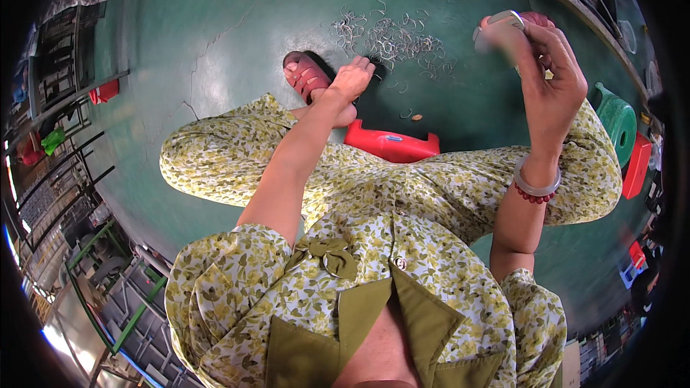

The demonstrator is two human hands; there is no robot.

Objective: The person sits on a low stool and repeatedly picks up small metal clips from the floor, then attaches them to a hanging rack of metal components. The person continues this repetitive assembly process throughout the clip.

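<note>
Fingers of the left hand [352, 77] reached narrowly into the wire rings [392, 42] heaped on the green floor [215, 21], while the raised right hand [550, 79] pinched a small metal piece [503, 20] close for viewing.

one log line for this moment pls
left hand: reaching down at pile of metal rings on green floor | right hand: raised, holds blurred pale item | seated on red stool
</note>
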